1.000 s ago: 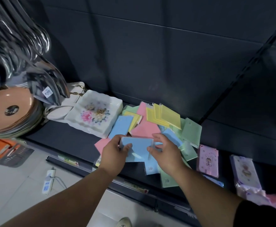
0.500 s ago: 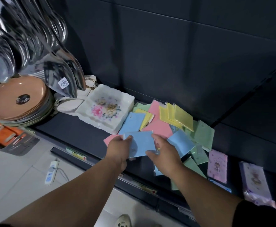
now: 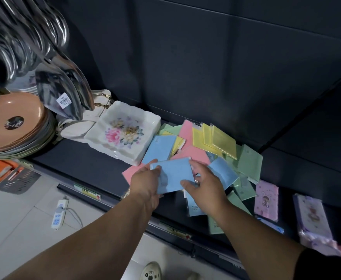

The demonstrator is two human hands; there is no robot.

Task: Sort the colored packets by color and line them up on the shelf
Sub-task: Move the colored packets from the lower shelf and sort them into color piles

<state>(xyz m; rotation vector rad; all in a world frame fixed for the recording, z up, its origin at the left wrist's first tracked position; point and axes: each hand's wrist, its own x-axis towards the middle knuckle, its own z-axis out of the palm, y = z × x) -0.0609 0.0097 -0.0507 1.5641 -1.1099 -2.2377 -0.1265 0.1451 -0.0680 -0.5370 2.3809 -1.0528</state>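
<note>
A loose heap of coloured packets lies on the dark shelf [image 3: 80, 158]: blue ones [image 3: 159, 148], pink ones [image 3: 187, 130], yellow ones [image 3: 216, 140] and green ones [image 3: 250, 164]. My left hand [image 3: 145, 182] and my right hand [image 3: 206, 188] both grip one blue packet [image 3: 173, 174], held just above the heap near the shelf's front. The left thumb lies on its left edge, the right fingers pinch its right side. Another blue packet [image 3: 224, 172] sits right behind my right hand. More packets are partly hidden under my right hand.
A white floral square dish [image 3: 125, 132] stands left of the heap, with a white bag [image 3: 80, 126] and stacked orange plates [image 3: 12, 122] further left. Steel ladles [image 3: 44, 63] hang above. Patterned pink and purple cases [image 3: 266, 199] lie on the right. A power strip [image 3: 59, 213] lies on the floor.
The view has shifted slightly right and closer. Both hands keep hold of the same blue packet, which has lifted and tilted a little over the heap.
</note>
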